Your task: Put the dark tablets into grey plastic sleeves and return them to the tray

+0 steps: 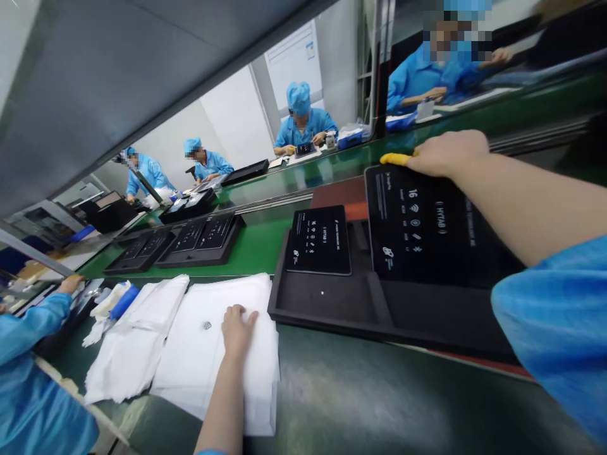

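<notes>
My right hand [450, 153], a yellow cover on one finger, grips the upper edge of a black tablet [431, 224] printed with white icons and lettering. That tablet is partly raised over the right side of a black foam tray [327, 309]; my forearm hides part of it. A second black tablet [320, 240] rests in the tray's left part. My left hand [238, 330] lies on a stack of white thin sleeves [203, 354], thumb apart from its slightly bent fingers. Nothing shows in its grasp.
Along the green conveyor [263, 243] stand more black trays [199, 256] with tablets. Folded white sleeves [130, 354] lie left of the stack. A co-worker's blue sleeve [42, 322] is at far left. Several workers sit across the line. A grey shelf [142, 69] overhangs the bench.
</notes>
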`<state>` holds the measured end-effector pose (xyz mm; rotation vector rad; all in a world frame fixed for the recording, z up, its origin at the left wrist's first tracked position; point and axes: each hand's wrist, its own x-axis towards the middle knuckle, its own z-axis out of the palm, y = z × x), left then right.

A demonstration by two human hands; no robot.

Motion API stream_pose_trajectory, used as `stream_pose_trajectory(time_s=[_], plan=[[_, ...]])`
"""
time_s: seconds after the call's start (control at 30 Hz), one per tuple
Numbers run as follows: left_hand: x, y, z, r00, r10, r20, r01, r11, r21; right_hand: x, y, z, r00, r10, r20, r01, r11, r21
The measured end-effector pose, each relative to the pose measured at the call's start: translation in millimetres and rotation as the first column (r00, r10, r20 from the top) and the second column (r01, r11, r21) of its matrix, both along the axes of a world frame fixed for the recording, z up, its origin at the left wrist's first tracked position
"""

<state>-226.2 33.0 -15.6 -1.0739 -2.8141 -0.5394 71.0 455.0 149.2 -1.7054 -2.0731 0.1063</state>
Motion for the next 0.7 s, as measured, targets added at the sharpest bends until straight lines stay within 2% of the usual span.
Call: stream_pose_trajectory(time_s=[0.1, 0.17, 0.23, 0.33, 0.4, 0.47, 0.57, 0.63, 0.67, 0.7], plan=[[-1, 2, 5.7, 0.999, 0.017, 0.051, -0.02, 0.998, 0.062, 7, -20, 35.3, 0.986, 0.11, 0.124, -0.114, 0.993, 0.034], [0, 2, 7.6, 0.998, 0.023, 0.063, -0.029, 0.996, 0.089, 15, -35, 49.4, 0.966, 0.2, 0.165, -0.21, 0.977, 0.041], [2, 1, 8.6, 0.997, 0.018, 0.069, -0.026, 0.994, 0.107, 23, -57, 59.0, 0.935, 0.302, 0.185, -0.303, 0.953, -0.024], [4, -2, 14.1, 0.995, 0.006, 0.105, -0.023, 0.986, 0.166, 33, -109, 70.9, 0.856, 0.425, 0.296, -0.405, 0.905, -0.127], [2, -7, 24.3, 0.99, -0.001, 0.142, -0.03, 0.975, 0.219, 40, -149, 77.9, 0.809, 0.422, 0.408, -0.429, 0.9, -0.081], [1, -13, 39.7, 0.984, -0.013, 0.179, -0.038, 0.96, 0.277, 53, -185, 83.4, 0.832, 0.366, 0.418, -0.42, 0.907, 0.042], [10, -20, 63.4, 0.972, -0.083, 0.218, -0.003, 0.931, 0.364, 87, -227, 84.1, 0.936, 0.283, 0.208, -0.323, 0.926, 0.194], [32, -22, 69.7, 0.956, -0.171, 0.24, 0.062, 0.913, 0.403, 111, -248, 74.4, 0.975, 0.221, -0.019, -0.209, 0.944, 0.255], [49, -21, 68.0, 0.941, -0.22, 0.256, 0.101, 0.907, 0.409, 120, -258, 65.3, 0.964, 0.197, -0.182, -0.14, 0.949, 0.283], [68, -20, 63.1, 0.921, -0.272, 0.278, 0.144, 0.902, 0.406, 126, -268, 53.3, 0.915, 0.183, -0.359, -0.07, 0.95, 0.305]])
